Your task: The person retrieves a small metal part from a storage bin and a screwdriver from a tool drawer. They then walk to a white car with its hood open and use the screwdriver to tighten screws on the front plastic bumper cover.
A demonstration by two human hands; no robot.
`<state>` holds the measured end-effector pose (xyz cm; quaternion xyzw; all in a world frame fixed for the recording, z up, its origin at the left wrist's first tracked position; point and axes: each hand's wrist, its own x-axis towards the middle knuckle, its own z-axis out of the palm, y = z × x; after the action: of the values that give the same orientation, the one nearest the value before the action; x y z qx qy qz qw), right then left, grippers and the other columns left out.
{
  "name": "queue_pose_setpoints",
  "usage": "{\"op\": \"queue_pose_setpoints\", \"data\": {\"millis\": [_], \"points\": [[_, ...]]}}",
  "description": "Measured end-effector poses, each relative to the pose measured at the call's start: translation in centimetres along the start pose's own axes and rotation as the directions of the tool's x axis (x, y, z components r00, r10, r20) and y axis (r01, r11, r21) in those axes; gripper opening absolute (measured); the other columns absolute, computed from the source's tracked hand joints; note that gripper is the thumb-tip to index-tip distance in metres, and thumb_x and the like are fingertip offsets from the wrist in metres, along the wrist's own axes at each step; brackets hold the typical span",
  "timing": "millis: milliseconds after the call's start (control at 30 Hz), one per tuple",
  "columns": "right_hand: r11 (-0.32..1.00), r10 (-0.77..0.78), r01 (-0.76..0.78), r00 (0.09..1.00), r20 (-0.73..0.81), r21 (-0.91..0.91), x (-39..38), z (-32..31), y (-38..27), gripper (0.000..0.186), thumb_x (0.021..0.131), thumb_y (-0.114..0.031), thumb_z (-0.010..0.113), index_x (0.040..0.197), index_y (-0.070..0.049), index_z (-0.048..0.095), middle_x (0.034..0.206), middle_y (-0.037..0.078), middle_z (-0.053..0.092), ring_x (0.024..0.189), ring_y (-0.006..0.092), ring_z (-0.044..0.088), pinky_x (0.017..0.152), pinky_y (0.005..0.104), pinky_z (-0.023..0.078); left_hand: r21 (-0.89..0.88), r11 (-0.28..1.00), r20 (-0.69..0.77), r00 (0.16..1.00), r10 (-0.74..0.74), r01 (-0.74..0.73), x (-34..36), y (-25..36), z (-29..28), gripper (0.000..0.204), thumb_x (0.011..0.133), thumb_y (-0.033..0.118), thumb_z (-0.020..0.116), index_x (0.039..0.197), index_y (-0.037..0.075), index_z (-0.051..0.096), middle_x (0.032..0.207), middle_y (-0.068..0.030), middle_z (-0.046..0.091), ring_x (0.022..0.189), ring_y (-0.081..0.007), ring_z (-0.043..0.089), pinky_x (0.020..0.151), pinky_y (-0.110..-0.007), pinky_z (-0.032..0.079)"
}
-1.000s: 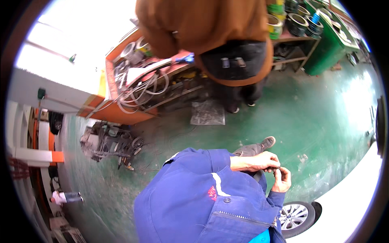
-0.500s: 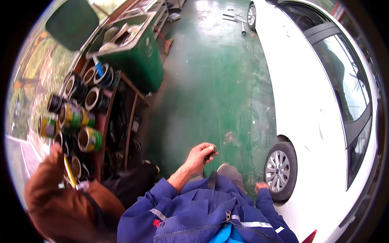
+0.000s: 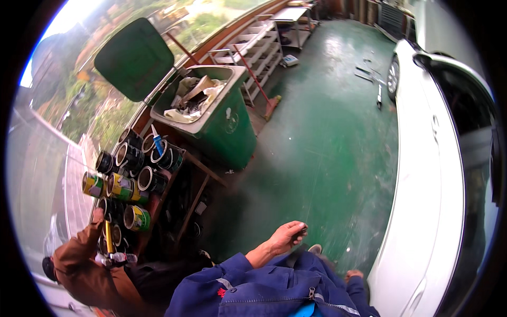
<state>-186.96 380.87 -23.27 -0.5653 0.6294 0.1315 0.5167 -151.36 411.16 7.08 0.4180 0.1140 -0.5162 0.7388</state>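
My left hand (image 3: 287,236) is held out in front of my blue jacket, fingers pinched on a small dark object, too small to name. My right hand (image 3: 354,276) hangs low at my right side beside the white car (image 3: 422,211), partly behind my sleeve, too small to tell its grip. To my left a person in a brown jacket (image 3: 90,264) reaches with one hand (image 3: 97,215) toward stacked cans (image 3: 121,185) on a wooden stand (image 3: 205,170).
Ahead on the left stand an open green wheeled bin (image 3: 232,137) by the window, a broom (image 3: 272,105), and a shelved cart (image 3: 261,58). Long metal tools (image 3: 379,95) lie on the green floor (image 3: 327,148) near the car's far wheel (image 3: 393,78).
The view has swung along the aisle and tilted up, showing more of the far end. My hands have parted: the left still pinches the small object, the right has dropped to my side.
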Motion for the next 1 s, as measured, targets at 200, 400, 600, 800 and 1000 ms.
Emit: {"op": "queue_pose_setpoints", "data": {"millis": [200, 400, 600, 800, 1000], "points": [[0.890, -0.456, 0.456, 0.888, -0.069, -0.014, 19.8, -12.1, -33.6, 0.011, 0.087, -0.008, 0.064, 0.095, -0.001, 0.063, 0.069, 0.012, 0.063, 0.049, 0.0186, 0.058, 0.042, 0.0338, 0.049, -0.093, 0.986, -0.032, 0.990, 0.137, -0.139, 9.1, 7.1, 3.2, 0.021, 0.099, 0.026, 0.058, 0.106, 0.006, 0.059, 0.089, -0.0025, 0.062, 0.066, -0.0061, 0.051, 0.054, -0.019, 0.039], [0.780, -0.625, 0.625, 0.780, 0.010, 0.021, 26.6, -5.9, -50.5, 0.020, 0.084, -0.007, 0.068, 0.102, 0.000, 0.063, 0.079, 0.011, 0.066, 0.055, 0.0177, 0.060, 0.047, 0.0334, 0.050, -0.135, 0.986, -0.064, 0.994, 0.093, -0.101, 23.9, 16.4, 5.6, 0.017, 0.100, 0.024, 0.057, 0.101, 0.007, 0.060, 0.084, 0.0016, 0.062, 0.063, -0.0051, 0.049, 0.052, -0.020, 0.040], [0.959, -0.262, 0.274, 0.956, 0.135, -0.079, 23.4, -1.9, -52.6, 0.019, 0.080, -0.014, 0.077, 0.089, 0.002, 0.071, 0.070, 0.011, 0.069, 0.058, 0.0196, 0.066, 0.055, 0.0342, 0.055, -0.074, 0.982, -0.041, 0.984, 0.173, -0.175, 37.7, 31.6, 9.0, 0.018, 0.098, 0.023, 0.061, 0.102, 0.005, 0.060, 0.088, -0.0049, 0.064, 0.064, -0.0082, 0.052, 0.054, -0.021, 0.041], [0.548, -0.075, 0.384, 0.907, 0.414, -0.743, 29.5, -3.1, -55.7, 0.024, 0.077, -0.025, 0.074, 0.095, -0.009, 0.073, 0.090, 0.008, 0.072, 0.081, 0.0210, 0.069, 0.069, 0.0389, 0.054, 0.115, 0.986, 0.048, 0.992, 0.119, -0.124, 51.4, 45.2, 15.8, 0.021, 0.099, 0.025, 0.058, 0.105, 0.005, 0.059, 0.089, -0.0061, 0.062, 0.066, -0.0103, 0.052, 0.056, -0.023, 0.042], [0.096, 0.017, 0.386, 0.921, 0.389, -0.918, 43.1, 1.7, -65.5, 0.042, 0.073, -0.046, 0.071, 0.106, -0.019, 0.074, 0.109, 0.002, 0.073, 0.098, 0.0169, 0.069, 0.082, 0.0383, 0.053, 0.073, 0.997, 0.005, 1.000, 0.014, -0.014, 66.1, 52.2, 17.7, 0.022, 0.098, 0.027, 0.060, 0.104, 0.006, 0.059, 0.090, -0.0068, 0.060, 0.068, -0.0126, 0.052, 0.057, -0.024, 0.042]]}}
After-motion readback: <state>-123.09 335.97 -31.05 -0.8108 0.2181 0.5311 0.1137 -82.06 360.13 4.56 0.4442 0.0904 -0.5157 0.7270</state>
